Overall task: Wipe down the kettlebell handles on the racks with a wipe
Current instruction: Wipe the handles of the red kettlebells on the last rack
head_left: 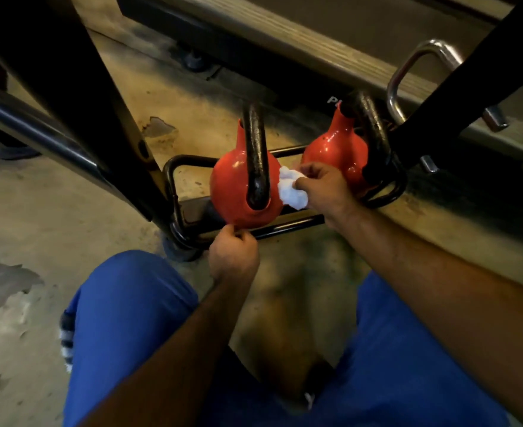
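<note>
Crouching person faces low rack (173,180) on worn floor. Left hand (234,257), fingers curled, pinches bottom edge of left kettlebell (229,186) at rack's front rail. Its black handle (255,155) bare, wipe not on it. Right hand (321,186) clutches crumpled white wipe (289,189) between the two red kettlebells, touching left bell's side. Right kettlebell (331,149) sits at rack's right end, handle (374,134) untouched. Judgement: wiping mid-way at most; both handles here seem left. Black upright (78,87) crowds left; chrome handle (408,72) far right.
</note>
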